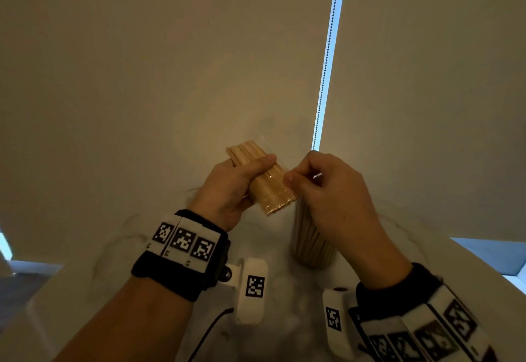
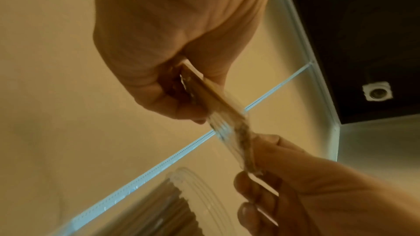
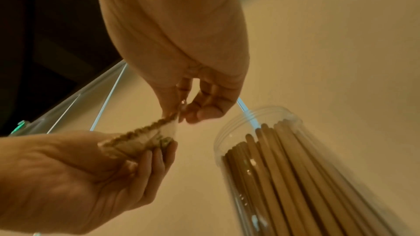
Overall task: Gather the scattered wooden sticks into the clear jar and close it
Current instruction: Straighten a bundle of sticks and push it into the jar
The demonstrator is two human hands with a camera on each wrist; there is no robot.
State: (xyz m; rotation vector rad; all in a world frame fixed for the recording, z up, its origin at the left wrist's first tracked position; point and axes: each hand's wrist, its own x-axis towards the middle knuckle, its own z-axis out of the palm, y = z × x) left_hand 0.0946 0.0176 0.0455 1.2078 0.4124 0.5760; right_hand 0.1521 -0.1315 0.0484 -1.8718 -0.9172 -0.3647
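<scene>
A bundle of short wooden sticks [image 1: 267, 188] in a clear plastic wrapper is held up above the table. My left hand [image 1: 256, 172] grips it, thumb across the top and fingers underneath. My right hand [image 1: 289, 179] pinches the wrapper at the bundle's right side. The right wrist view shows that pinch [image 3: 180, 114] on the wrapper end [image 3: 168, 128], with the left hand [image 3: 145, 159] cupping the bundle [image 3: 136, 141]. In the left wrist view the bundle [image 2: 213, 100] runs from the left hand [image 2: 181, 96] to the right hand [image 2: 247, 173]. The clear jar [image 1: 311, 243] stands open just below my right hand, packed with long wooden sticks [image 3: 284, 168].
The white table [image 1: 299, 319] ends close on the right [image 1: 484, 259] and on the left. A pale roller blind fills the background, with its bead chain [image 1: 327, 63] hanging behind the hands. No jar lid is in view.
</scene>
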